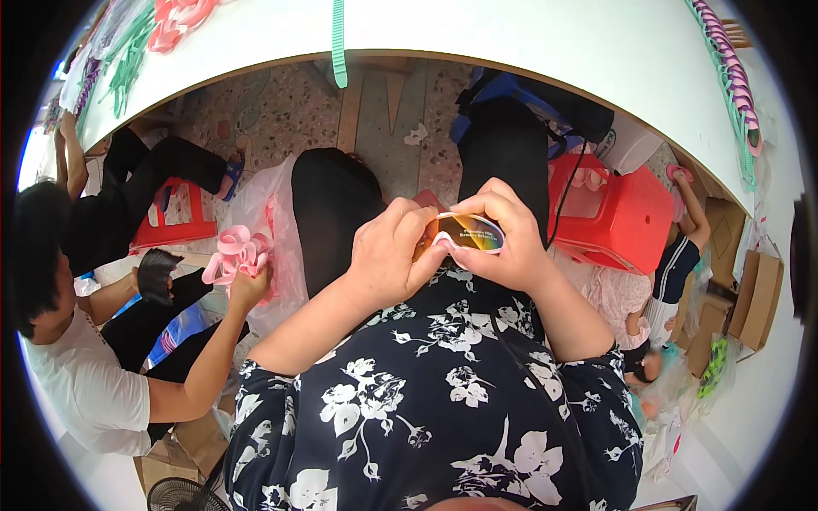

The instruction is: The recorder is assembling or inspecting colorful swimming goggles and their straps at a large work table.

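Note:
A pair of white-rimmed sunglasses [479, 233] with shiny orange-and-yellow mirrored lenses is held up over my lap. My right hand [509, 238] grips one end, its thumb below the rim and its index finger curled over the top. On the other side, my left hand [388, 249] pinches the sunglasses between thumb and fingers, covering most of that lens. Both thumbs come close together at the white nose part. Small print shows on the exposed lens.
Ahead curves a white table [511, 34] with a green strap [339, 51] over its edge. Beside me on the left, a person holds looped pink straps [239, 255] and a dark bundle [158, 274]. At right stand a red stool [609, 213] and a cardboard box [757, 298]; a child is nearby.

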Motion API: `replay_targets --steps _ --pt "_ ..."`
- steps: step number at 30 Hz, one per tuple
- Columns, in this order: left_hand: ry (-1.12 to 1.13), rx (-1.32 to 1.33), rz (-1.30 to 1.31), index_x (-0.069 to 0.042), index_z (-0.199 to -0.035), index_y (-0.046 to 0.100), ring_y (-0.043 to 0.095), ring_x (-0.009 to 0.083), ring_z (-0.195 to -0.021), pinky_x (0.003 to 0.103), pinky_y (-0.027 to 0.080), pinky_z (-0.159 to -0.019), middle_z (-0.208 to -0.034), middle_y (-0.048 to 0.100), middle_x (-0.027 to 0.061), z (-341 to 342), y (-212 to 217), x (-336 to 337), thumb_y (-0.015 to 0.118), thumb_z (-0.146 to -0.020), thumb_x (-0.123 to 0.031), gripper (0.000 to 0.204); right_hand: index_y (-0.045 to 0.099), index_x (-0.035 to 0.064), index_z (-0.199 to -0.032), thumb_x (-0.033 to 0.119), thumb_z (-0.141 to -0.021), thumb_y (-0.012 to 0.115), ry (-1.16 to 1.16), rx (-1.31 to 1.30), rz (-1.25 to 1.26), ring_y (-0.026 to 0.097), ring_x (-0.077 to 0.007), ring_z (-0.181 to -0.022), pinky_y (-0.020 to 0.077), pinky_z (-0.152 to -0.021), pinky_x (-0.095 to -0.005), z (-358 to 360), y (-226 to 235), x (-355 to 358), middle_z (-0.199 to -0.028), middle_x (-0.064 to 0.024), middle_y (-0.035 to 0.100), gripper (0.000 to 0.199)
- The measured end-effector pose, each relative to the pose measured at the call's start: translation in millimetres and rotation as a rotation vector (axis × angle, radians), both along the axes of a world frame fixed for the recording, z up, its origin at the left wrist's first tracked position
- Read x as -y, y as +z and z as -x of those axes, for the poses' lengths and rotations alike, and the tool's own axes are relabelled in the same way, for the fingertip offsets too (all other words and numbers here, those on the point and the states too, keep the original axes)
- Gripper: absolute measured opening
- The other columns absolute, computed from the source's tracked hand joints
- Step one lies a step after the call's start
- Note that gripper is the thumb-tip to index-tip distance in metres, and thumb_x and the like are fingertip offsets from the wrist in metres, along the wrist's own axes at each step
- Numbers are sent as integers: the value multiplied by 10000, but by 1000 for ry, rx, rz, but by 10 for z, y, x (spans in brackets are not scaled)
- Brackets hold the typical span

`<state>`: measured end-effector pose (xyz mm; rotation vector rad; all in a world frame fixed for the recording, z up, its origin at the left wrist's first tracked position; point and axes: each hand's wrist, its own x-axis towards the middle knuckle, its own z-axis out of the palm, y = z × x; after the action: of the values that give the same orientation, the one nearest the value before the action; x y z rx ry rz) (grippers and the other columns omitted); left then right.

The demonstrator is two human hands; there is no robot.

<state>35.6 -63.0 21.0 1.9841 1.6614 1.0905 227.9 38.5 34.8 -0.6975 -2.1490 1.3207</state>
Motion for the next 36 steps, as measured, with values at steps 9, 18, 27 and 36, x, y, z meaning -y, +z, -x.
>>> replay_targets --steps 9,18,27,36 --pt "4 -177 -91 -37 -1061 668 618 244 -689 344 506 -601 -904 587 86 -32 62 -62 747 -762 -262 382 678 2 -1015 139 -678 770 -24 -10 -122 563 -216 -740 470 -663 -309 -16 -20 7 -855 -107 586 375" --pt "-50 -111 -100 -36 -1061 666 602 277 -845 387 494 -751 -999 604 102 52 68 -135 745 -768 -207 348 677 5 -1048 140 -648 804 -166 -117 -373 567 -227 -723 471 -627 -319 96 -211 138 -821 -104 576 441" --pt "68 187 -43 -42 -988 685 574 281 -912 387 467 -786 -980 610 104 7 -142 -142 717 -824 -116 183 677 9 -1020 246 -573 896 -98 -61 -510 556 -226 -652 465 -586 -329 139 -72 75 -773 -78 571 551" --pt "354 597 193 14 -862 711 575 121 -742 268 464 -688 -786 639 48 40 -87 -184 588 -1008 -152 253 683 -4 -1022 157 -606 883 -224 -117 -284 533 -140 -642 427 -549 -255 189 -186 242 -780 -47 546 489"
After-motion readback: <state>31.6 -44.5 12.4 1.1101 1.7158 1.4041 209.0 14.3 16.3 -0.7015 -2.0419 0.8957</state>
